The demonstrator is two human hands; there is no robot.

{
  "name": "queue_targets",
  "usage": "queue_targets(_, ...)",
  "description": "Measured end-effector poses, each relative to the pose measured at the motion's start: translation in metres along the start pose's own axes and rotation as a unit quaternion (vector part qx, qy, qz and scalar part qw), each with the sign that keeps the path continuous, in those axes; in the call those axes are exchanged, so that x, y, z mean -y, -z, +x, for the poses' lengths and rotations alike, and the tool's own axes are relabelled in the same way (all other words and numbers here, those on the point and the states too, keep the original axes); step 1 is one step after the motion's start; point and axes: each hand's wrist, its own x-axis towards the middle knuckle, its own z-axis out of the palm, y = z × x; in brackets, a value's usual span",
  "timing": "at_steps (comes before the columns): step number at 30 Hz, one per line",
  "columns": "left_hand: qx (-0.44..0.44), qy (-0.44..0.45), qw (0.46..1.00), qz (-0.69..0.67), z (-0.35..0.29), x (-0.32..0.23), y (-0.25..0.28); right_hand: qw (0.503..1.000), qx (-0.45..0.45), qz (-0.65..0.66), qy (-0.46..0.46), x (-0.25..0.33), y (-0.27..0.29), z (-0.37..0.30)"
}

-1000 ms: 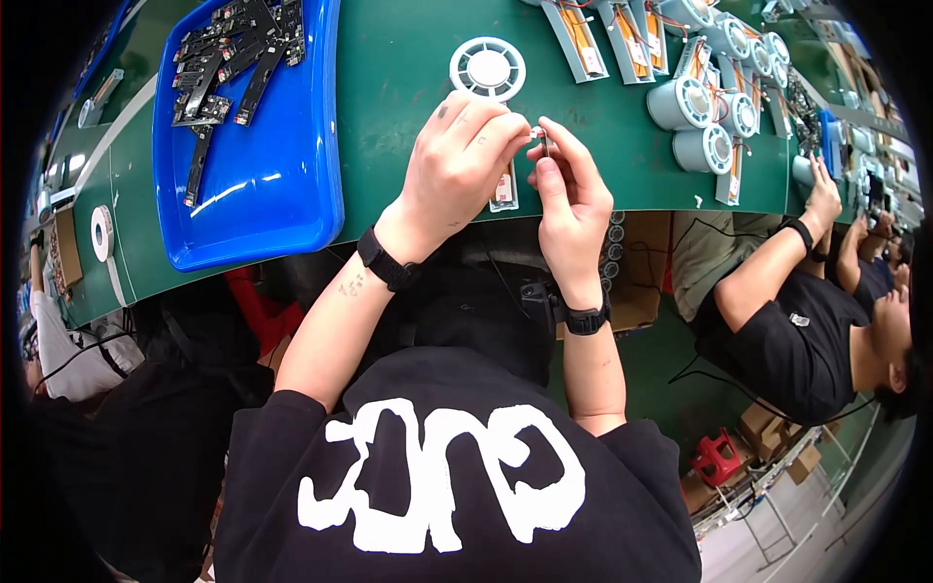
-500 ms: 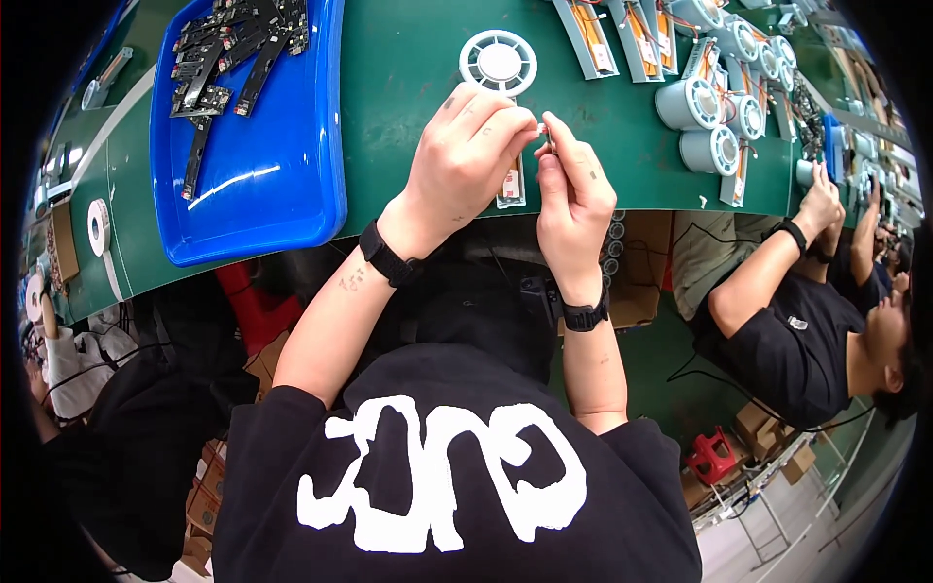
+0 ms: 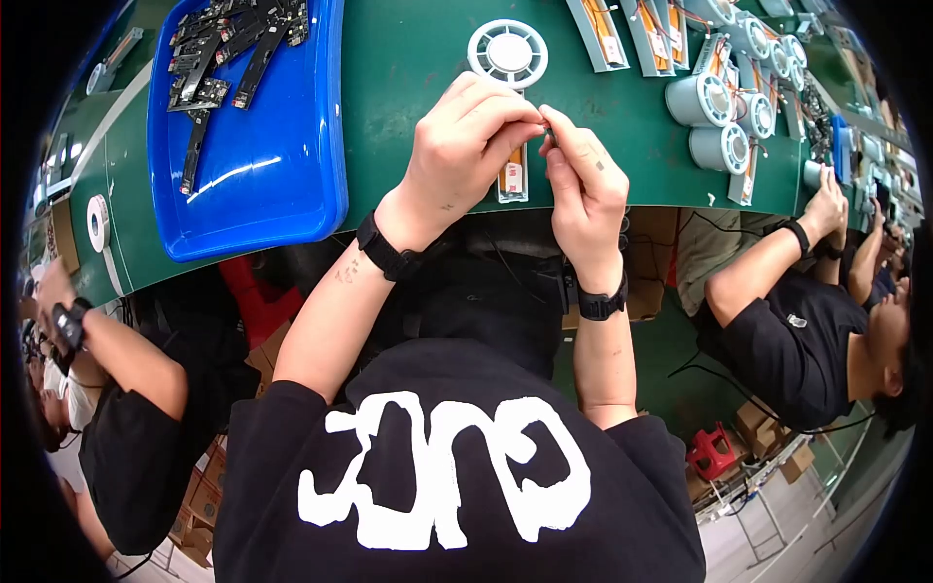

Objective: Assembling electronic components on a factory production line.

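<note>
My left hand (image 3: 462,160) and my right hand (image 3: 588,189) meet above the near edge of the green table, fingertips pinched close together. Whatever small thing they hold is mostly hidden by the fingers and too small to name. Beneath them lies a pale blue handheld fan (image 3: 508,53), its round slotted head beyond my hands. Its open handle (image 3: 513,182) shows between my wrists, with a white and orange part inside. The middle of the fan is covered by my left hand.
To the left stands a blue tray (image 3: 262,209) with several black circuit-board strips (image 3: 199,92). More pale blue fans (image 3: 719,146) and open handles (image 3: 598,39) lie at the right. A roll of white tape (image 3: 98,223) sits far left. Co-workers (image 3: 807,311) sit on both sides.
The fan and my right hand have shifted slightly to the right. My fingertips remain pinched together. At the left, a co-worker's arm has come into view.
</note>
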Motion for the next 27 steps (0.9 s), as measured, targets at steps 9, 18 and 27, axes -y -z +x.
queue_targets(9,0.003,0.040,0.999,-0.034,0.002,0.003,0.001,0.998,0.065,0.009,0.018,-0.006,0.008,0.013)
queue_targets(18,-0.039,0.093,0.994,0.044,-0.010,-0.010,0.011,0.943,0.012,0.238,-0.233,0.009,-0.001,0.009)
queue_targets(27,-0.006,0.055,0.994,0.095,-0.005,-0.007,0.009,0.905,-0.010,0.311,-0.291,0.018,-0.007,0.015)
